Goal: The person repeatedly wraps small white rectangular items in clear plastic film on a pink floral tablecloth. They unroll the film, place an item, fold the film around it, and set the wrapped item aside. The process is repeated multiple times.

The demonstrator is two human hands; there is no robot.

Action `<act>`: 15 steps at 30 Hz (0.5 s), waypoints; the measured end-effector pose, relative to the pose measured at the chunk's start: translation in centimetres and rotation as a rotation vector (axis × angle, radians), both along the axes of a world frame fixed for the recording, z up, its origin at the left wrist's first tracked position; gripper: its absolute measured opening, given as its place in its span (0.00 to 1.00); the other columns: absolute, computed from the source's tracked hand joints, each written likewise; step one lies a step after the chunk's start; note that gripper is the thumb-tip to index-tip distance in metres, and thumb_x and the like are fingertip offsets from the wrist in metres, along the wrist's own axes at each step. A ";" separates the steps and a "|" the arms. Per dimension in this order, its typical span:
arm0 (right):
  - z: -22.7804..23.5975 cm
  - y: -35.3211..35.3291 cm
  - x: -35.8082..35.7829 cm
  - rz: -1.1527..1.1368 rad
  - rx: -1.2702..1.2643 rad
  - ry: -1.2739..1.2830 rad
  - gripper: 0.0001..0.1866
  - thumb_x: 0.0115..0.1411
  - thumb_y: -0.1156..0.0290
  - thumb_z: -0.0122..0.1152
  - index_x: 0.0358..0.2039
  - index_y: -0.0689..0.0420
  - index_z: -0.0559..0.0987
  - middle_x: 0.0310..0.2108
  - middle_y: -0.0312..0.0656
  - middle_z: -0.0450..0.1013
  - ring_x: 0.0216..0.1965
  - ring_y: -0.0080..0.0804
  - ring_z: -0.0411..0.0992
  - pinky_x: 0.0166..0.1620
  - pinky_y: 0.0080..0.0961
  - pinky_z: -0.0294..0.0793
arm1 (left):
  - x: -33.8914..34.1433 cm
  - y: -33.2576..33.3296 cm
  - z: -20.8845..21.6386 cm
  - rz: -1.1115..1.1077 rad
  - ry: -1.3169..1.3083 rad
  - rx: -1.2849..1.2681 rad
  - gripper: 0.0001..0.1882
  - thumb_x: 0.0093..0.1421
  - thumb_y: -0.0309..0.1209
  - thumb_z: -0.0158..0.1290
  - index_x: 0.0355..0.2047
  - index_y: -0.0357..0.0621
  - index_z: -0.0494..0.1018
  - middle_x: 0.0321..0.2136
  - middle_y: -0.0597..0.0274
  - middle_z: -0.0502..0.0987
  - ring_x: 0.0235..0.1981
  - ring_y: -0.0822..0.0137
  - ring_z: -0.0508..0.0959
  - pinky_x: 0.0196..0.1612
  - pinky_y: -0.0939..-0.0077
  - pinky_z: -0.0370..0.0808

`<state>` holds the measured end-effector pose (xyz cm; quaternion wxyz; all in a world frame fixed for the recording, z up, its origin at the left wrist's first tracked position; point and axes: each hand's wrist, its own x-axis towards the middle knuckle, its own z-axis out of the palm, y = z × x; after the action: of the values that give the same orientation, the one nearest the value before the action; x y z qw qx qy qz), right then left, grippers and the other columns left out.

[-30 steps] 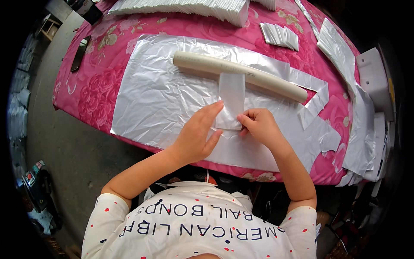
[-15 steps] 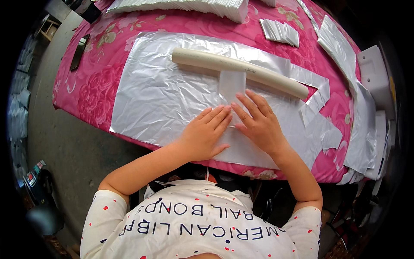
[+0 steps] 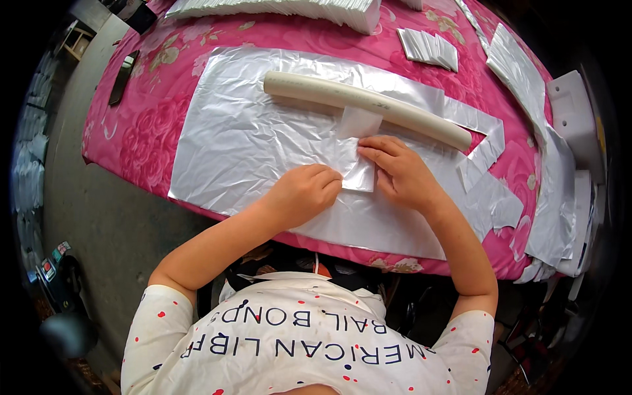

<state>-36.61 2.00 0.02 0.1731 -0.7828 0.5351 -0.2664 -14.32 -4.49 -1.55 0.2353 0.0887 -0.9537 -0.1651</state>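
A small folded piece of shiny plastic film point(image 3: 357, 176) lies between my hands, with a translucent flap point(image 3: 360, 123) extending from its far end toward the tube. My left hand point(image 3: 306, 193) is closed in a pinch at the piece's near left edge. On the other side, my right hand point(image 3: 403, 172) has its fingers bent over the far right edge, thumb tucked below. A large crinkled silvery sheet point(image 3: 227, 131) is spread beneath both hands. Just beyond them a long cream tube point(image 3: 309, 89) rests across the sheet, slanting down to the right.
A pink floral cloth point(image 3: 155, 141) covers the table. Long stacked film pieces point(image 3: 276, 9) line the far edge, with a smaller stack point(image 3: 428, 49) at far right. Loose film strips point(image 3: 487, 155) lie right of the tube. A phone point(image 3: 123, 79) sits at the left edge.
My hands went from lying flat with fingers outstretched to gripping the small film piece's edges. They moved slightly apart, and the shiny piece is now exposed between them; its flap tilts right.
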 end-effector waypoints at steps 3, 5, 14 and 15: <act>-0.2 0.6 0.7 0.018 -0.076 0.003 0.18 0.43 0.82 0.53 0.37 0.60 0.76 0.40 0.42 0.72 0.42 0.41 0.69 0.45 0.32 0.69 | 0.3 0.4 0.7 -0.044 0.090 0.176 0.08 0.44 0.23 0.56 0.28 0.40 0.73 0.33 0.60 0.77 0.31 0.62 0.78 0.36 0.72 0.76; -0.4 1.8 1.6 0.063 -0.125 0.005 0.16 0.42 0.82 0.55 0.34 0.59 0.77 0.36 0.40 0.73 0.38 0.38 0.70 0.42 0.31 0.70 | 1.4 1.2 1.1 -0.121 0.163 0.230 0.09 0.44 0.23 0.57 0.28 0.41 0.73 0.32 0.60 0.77 0.29 0.62 0.78 0.35 0.72 0.76; -0.5 6.0 5.0 0.003 -0.242 0.095 0.15 0.40 0.76 0.59 0.33 0.56 0.79 0.33 0.37 0.74 0.32 0.33 0.72 0.33 0.26 0.72 | 3.9 2.7 -0.5 -0.159 -0.087 0.104 0.25 0.46 0.30 0.54 0.47 0.36 0.69 0.50 0.54 0.69 0.51 0.61 0.71 0.57 0.64 0.64; -0.5 6.1 5.1 -0.016 -0.251 0.086 0.16 0.40 0.77 0.60 0.33 0.55 0.79 0.33 0.37 0.74 0.32 0.33 0.72 0.33 0.26 0.72 | 3.8 2.7 -0.5 -0.151 -0.072 0.089 0.25 0.46 0.30 0.53 0.47 0.36 0.69 0.49 0.55 0.70 0.50 0.61 0.71 0.56 0.64 0.65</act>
<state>-31.54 8.08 -0.52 0.0485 -0.8047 0.5109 -0.2985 -10.51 -1.83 -2.08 0.1836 0.0328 -0.9572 -0.2212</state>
